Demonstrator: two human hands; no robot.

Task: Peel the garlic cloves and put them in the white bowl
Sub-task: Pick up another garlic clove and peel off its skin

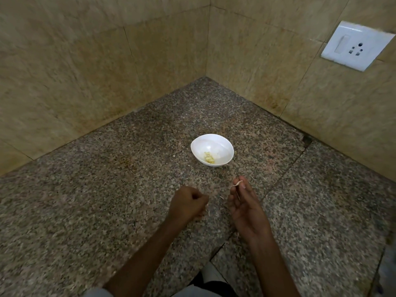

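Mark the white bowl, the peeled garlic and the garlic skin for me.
white bowl (215,136): head view, far rim.
peeled garlic (209,157): head view, middle of the pile.
garlic skin (237,183): head view, middle of the pale strip.

The left hand (188,202) is being curled into a fist; beside it the right hand (244,207) is being held palm-up, a garlic skin (236,185) being pinched.

speckled granite counter (107,200) | beige tiled walls (85,71) — corner | white switch-socket plate (356,46) — right wall
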